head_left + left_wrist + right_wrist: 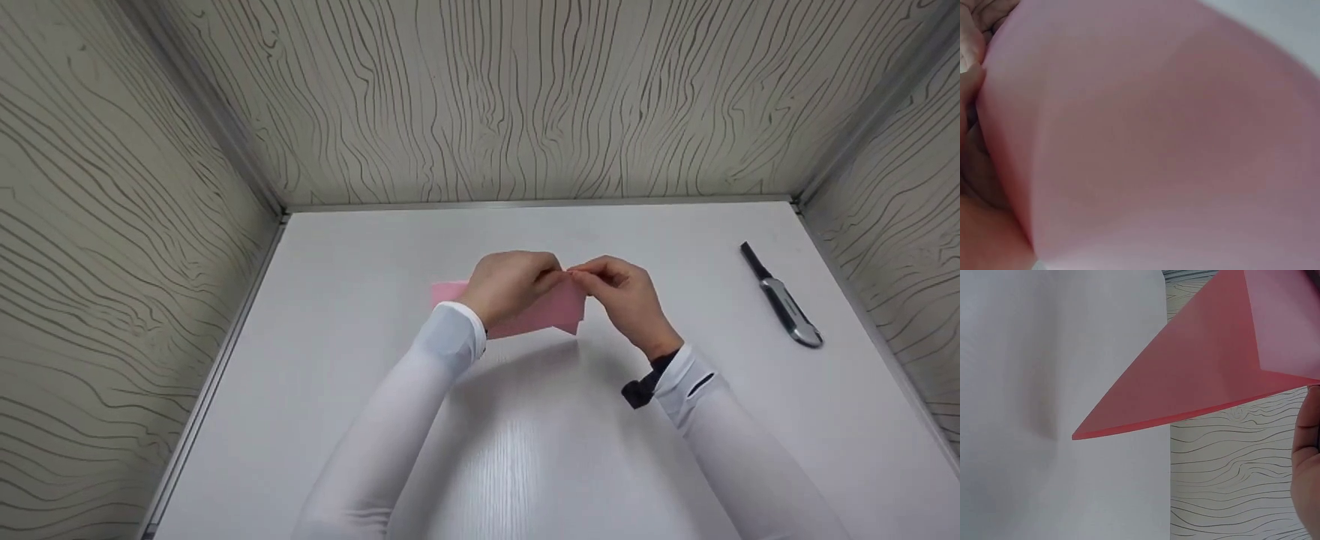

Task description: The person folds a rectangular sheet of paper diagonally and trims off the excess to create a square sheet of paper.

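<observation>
A sheet of pink paper (536,311) is held up off the white table, partly behind the left forearm in the head view. The left hand (510,283) pinches its upper edge with thumb and curled fingers. Right beside it, the right hand (628,298) pinches the same edge near the corner, fingertips almost meeting the left ones. In the right wrist view the pink paper (1196,377) shows folded layers and a pointed flap, with the right hand (1306,461) at the frame's edge. Pink paper (1157,129) fills most of the left wrist view.
A utility knife (784,300) with a grey and black handle lies on the table's right side. The white table (337,360) is bounded by wood-grain patterned panels (495,97) at the back and both sides. Metal framing runs along its edges.
</observation>
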`<state>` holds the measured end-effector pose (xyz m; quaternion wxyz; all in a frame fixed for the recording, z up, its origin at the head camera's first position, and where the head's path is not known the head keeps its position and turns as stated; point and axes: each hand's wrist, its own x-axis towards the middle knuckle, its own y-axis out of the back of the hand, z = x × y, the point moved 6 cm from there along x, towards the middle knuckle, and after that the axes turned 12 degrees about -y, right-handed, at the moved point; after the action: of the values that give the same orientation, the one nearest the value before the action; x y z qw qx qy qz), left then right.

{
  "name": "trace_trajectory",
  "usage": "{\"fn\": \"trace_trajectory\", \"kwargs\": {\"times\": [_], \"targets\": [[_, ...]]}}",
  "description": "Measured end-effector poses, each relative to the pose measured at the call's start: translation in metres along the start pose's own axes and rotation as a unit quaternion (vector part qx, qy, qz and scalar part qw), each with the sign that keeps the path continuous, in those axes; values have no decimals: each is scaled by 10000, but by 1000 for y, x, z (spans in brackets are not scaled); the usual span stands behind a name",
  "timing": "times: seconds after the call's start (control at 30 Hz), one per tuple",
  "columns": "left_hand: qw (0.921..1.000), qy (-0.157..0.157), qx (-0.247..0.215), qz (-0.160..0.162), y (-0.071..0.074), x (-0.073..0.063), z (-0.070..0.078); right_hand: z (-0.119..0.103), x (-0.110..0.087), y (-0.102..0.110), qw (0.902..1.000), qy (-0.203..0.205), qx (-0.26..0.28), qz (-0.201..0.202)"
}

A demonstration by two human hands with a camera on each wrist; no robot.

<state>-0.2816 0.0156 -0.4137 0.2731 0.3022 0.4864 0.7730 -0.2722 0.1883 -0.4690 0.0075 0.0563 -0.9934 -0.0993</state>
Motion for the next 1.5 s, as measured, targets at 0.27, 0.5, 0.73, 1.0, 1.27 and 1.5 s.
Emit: {"fn": "trace_trajectory", "kwargs": {"times": [0.27,0.5,0.73,1.0,1.27,1.5], "targets": [[9991,225,-306,-175,3,-3,-4,-5,-3,-1,9998,-202,8,33],[9992,168,-345,-96,3,-4,-3,-28,-14,-7,9998,-36,-198,34],[9987,244,-436,-128,3,-5,-7,-27,-15,-4,9997,42,-99,197],[9989,266,-358,-158,6,-7,-9,-25,-15,-5,9997,-105,73,203],[9983,355,-434,-147,7,-9,-12,-16,-9,0,9994,-87,144,309],[9991,269,-290,-131,9,-10,-12,0,-1,4,9994,1,150,312]]}}
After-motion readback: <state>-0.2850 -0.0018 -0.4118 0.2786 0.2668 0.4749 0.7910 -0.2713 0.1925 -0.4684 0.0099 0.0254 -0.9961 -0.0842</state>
